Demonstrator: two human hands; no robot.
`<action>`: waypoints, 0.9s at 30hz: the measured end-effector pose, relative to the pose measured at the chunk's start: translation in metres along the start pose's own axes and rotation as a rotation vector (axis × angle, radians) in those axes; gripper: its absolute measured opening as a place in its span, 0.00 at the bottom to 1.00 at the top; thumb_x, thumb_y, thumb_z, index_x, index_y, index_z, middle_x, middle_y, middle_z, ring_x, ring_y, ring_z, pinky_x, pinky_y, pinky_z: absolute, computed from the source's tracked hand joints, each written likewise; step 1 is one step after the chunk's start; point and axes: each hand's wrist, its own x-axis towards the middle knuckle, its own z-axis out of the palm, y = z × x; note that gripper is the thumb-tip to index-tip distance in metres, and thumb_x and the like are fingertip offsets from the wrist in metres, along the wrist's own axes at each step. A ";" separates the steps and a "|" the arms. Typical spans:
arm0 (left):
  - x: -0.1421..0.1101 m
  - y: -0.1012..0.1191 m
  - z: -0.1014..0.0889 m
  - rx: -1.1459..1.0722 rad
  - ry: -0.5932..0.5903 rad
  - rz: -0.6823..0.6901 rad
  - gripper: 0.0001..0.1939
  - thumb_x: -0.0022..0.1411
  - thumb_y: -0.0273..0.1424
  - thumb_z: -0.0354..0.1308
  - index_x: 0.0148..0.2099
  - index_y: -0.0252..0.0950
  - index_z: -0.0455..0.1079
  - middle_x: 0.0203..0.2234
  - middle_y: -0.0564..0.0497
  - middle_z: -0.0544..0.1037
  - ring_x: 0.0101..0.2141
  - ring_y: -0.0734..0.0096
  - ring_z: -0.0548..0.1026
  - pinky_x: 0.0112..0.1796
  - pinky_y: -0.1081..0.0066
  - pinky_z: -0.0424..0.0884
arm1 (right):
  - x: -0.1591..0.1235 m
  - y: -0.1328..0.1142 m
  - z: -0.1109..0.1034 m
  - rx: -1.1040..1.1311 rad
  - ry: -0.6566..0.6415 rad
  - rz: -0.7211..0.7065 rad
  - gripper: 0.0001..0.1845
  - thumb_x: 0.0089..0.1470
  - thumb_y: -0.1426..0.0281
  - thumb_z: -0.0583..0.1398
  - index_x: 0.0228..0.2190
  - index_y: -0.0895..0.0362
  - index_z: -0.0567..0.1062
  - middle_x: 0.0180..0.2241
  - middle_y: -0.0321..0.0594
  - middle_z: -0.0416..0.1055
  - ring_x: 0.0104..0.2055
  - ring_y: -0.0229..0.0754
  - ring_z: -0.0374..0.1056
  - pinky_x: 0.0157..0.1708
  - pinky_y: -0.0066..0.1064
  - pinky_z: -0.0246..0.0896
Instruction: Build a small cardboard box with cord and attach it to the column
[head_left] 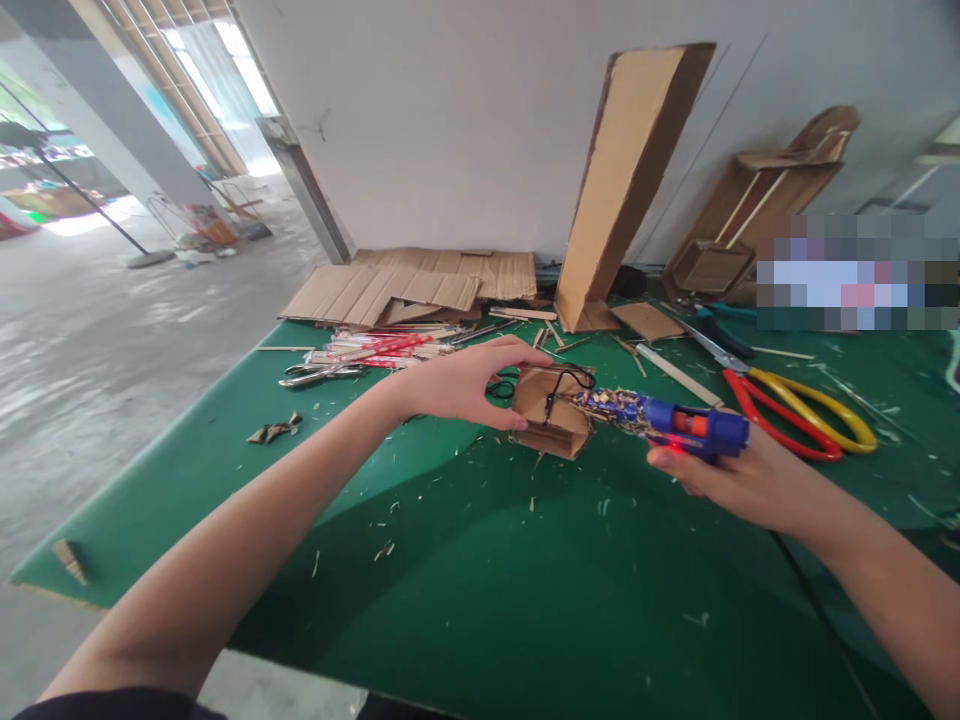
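My right hand (739, 475) is closed around a blue hot glue gun (660, 420), whose glue-crusted front points left and whose red light glows. The gun's tip is over a small open cardboard box (551, 410). My left hand (476, 385) grips that box at its left side, thumb at the lower edge and fingers at the top edge. A thin black cord (566, 385) loops over the box; I cannot tell what it is fixed to. The box's underside is hidden.
Cardboard sheets (397, 290) and packaged sticks (390, 345) lie at the back left beside metal scissors (319, 375). A tall cardboard piece (622, 180) stands against the wall. Large red-and-yellow-handled scissors (787, 405) lie right. Scraps dot the green table (480, 580). A cable (814, 600) trails right.
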 end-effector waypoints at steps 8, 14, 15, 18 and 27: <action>0.001 -0.001 0.000 -0.007 -0.019 -0.027 0.34 0.56 0.43 0.61 0.63 0.44 0.57 0.58 0.49 0.64 0.55 0.61 0.66 0.53 0.63 0.65 | 0.001 -0.006 -0.002 0.059 -0.085 0.031 0.17 0.51 0.56 0.60 0.21 0.54 0.66 0.16 0.31 0.60 0.18 0.35 0.57 0.17 0.29 0.53; 0.001 0.000 0.000 -0.024 -0.028 -0.036 0.34 0.55 0.44 0.60 0.62 0.45 0.57 0.58 0.49 0.64 0.56 0.60 0.65 0.54 0.62 0.64 | 0.000 -0.006 0.000 0.054 -0.051 0.042 0.17 0.50 0.54 0.61 0.22 0.54 0.67 0.17 0.32 0.63 0.19 0.36 0.60 0.19 0.30 0.55; 0.001 0.000 0.000 -0.021 -0.026 -0.036 0.34 0.55 0.44 0.60 0.62 0.45 0.57 0.58 0.49 0.64 0.56 0.60 0.65 0.54 0.62 0.64 | 0.000 -0.006 0.000 0.053 -0.047 0.047 0.17 0.50 0.54 0.60 0.22 0.54 0.67 0.16 0.31 0.63 0.18 0.36 0.61 0.18 0.30 0.56; 0.001 0.001 -0.001 -0.005 -0.020 -0.032 0.34 0.55 0.44 0.61 0.62 0.45 0.58 0.58 0.49 0.65 0.55 0.60 0.66 0.54 0.62 0.65 | 0.000 -0.005 0.000 0.052 -0.074 0.072 0.17 0.50 0.55 0.61 0.22 0.54 0.66 0.15 0.31 0.64 0.17 0.37 0.62 0.17 0.30 0.56; -0.001 0.000 0.001 0.031 0.027 -0.007 0.35 0.55 0.42 0.61 0.63 0.45 0.56 0.59 0.48 0.65 0.56 0.59 0.66 0.53 0.62 0.66 | -0.003 -0.006 -0.001 0.116 -0.123 0.033 0.16 0.50 0.57 0.61 0.22 0.54 0.67 0.14 0.31 0.63 0.15 0.35 0.60 0.12 0.27 0.54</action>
